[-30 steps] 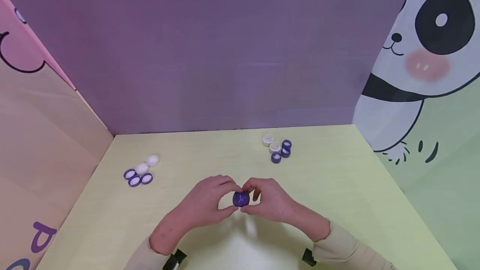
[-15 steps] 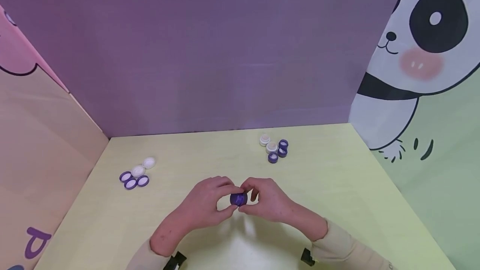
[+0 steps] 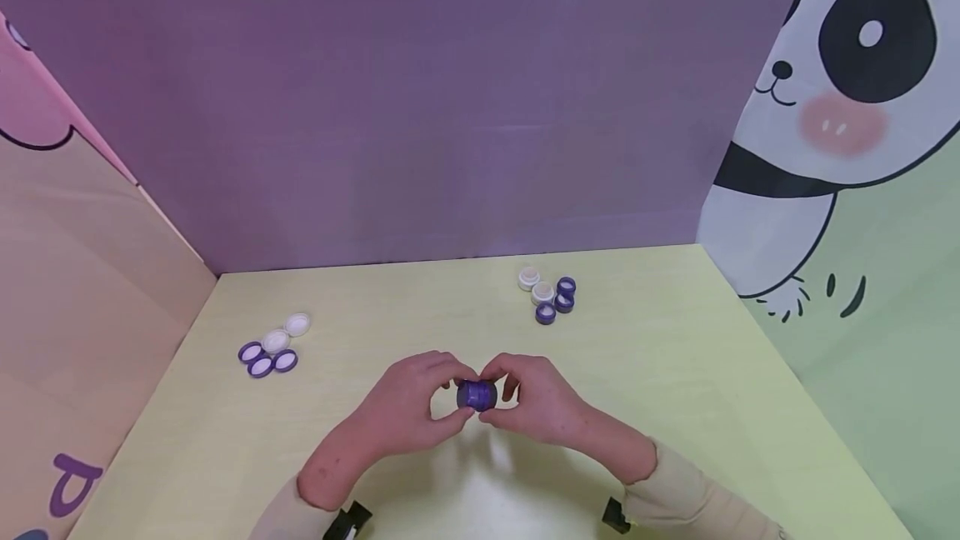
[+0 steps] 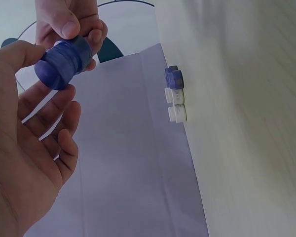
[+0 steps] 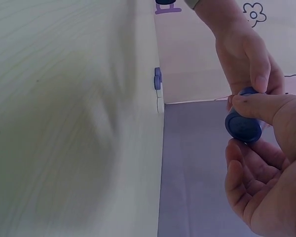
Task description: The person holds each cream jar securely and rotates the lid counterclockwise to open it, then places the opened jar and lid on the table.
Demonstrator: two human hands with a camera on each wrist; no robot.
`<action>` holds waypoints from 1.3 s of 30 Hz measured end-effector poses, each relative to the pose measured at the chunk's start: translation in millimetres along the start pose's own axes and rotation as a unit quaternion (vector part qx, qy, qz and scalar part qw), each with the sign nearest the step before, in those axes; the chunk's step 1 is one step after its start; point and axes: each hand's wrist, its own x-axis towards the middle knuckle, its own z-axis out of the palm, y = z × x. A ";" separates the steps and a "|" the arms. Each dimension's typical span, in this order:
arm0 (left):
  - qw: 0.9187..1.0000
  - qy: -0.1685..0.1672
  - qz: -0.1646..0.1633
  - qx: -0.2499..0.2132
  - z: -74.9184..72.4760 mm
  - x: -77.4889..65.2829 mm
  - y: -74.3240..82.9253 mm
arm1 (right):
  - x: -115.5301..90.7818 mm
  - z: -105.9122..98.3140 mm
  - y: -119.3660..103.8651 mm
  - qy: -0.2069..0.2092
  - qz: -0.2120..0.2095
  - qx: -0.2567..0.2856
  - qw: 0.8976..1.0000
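Note:
Over the middle of the table, both hands hold a small dark blue-purple screw-top jar on its side. The left hand point(image 3: 405, 405) pinches the lid point(image 4: 50, 74) between thumb and fingertips. From the other side, the right hand point(image 3: 538, 402) pinches the jar point(image 3: 490, 395) by its base, whose flat round bottom faces the right wrist camera. Ridged bands show between the two ends in the left wrist view, with lid and jar in line. The remaining left fingers are loosely bent beneath, away from the lid.
Several loose lids point(image 3: 276, 342), purple and white with pale insides, lie together at the table's left. Toward the back right stands a cluster of small white and purple jars point(image 3: 543, 293). A purple backdrop point(image 3: 465, 107) rises behind the table point(image 3: 375, 307).
The lid and jar together look longer now, as the left fingers have shifted slightly left on the lid. The head view has turned a little; the lid and jar clusters stay put.

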 end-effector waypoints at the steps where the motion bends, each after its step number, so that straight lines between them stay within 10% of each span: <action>1: 1.000 -0.001 -0.004 -0.002 -0.8 -0.3 -0.1 | -0.3 0.0 0.1 0.002 0.001 -0.001 1.000; 23: 0.995 -0.001 -0.093 0.022 -18.0 -25.6 -19.1 | -11.7 -7.3 17.3 0.014 0.022 0.024 0.999; 39: 0.971 -0.035 -0.232 0.056 -45.9 -60.4 -56.9 | -15.7 -9.3 23.3 0.006 0.049 0.023 0.999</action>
